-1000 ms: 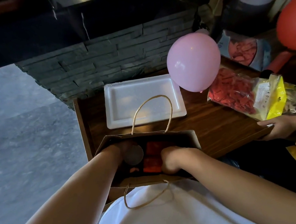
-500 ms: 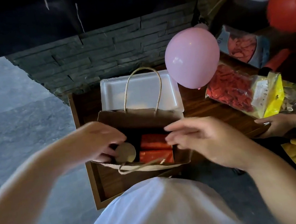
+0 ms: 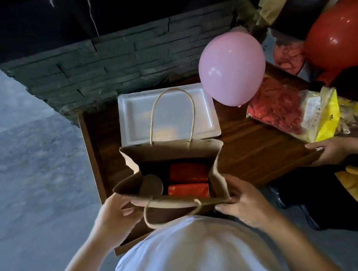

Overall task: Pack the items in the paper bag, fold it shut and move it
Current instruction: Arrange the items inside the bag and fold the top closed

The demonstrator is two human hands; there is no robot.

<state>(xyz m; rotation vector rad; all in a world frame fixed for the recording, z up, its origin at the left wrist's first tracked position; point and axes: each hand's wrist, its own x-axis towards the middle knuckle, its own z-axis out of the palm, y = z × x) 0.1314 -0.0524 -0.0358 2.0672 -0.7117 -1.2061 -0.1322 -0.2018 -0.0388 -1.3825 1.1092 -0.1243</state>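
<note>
- Paper bag (image 3: pixel 171 153) is standing open on wooden table (image 3: pixel 257 146), just in front of white foam tray (image 3: pixel 167 113).
- Inside bag: two red packs (image 3: pixel 189 181) lying beside a round brown lid (image 3: pixel 152 185).
- Left hand (image 3: pixel 113 212) is pinching the near-left rim corner; right hand (image 3: pixel 239 198) is pinching the near-right rim. Both closed on paper.
- Handling est.: kraft paper is thin, creasing easily, tearing if yanked; load looks light.
- Rec.: keep grip at rim corners for folding; support the base when moving.
- Pink balloon (image 3: pixel 232 68) is sitting right of tray, well clear of bag.
</note>
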